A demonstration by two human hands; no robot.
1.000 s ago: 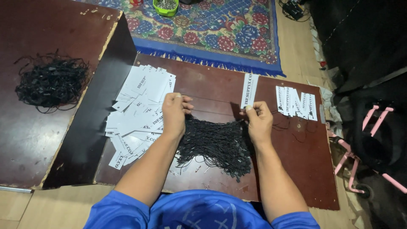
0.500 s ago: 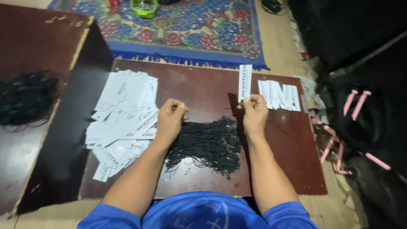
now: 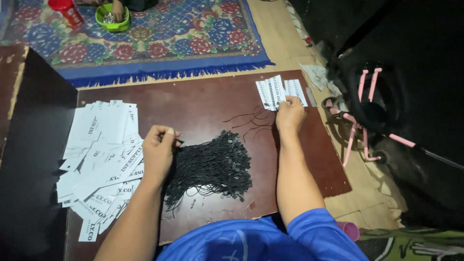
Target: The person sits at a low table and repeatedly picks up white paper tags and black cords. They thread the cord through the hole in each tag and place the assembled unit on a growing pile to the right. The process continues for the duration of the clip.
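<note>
A heap of black string loops [image 3: 212,166] lies in the middle of a dark brown board [image 3: 203,104]. My left hand [image 3: 159,147] rests at the heap's left edge, fingers curled and pinching a black string. My right hand [image 3: 289,115] has reached to the board's far right corner and its fingertips touch a small stack of white paper tags [image 3: 278,91]. A few loose strings [image 3: 251,121] trail between the heap and that hand. A large spread pile of white printed tags [image 3: 104,154] covers the board's left side.
A patterned rug [image 3: 145,38] lies beyond the board, with a green bowl [image 3: 112,18] and a red can [image 3: 67,10] on it; another person's hand is at the bowl. A black panel [image 3: 29,159] stands left. Pink-framed dark gear [image 3: 367,116] sits right.
My right hand moved from the heap out to the white tag stack at the far right. The left hand stayed by the heap. The camera view shifted left and closer.
</note>
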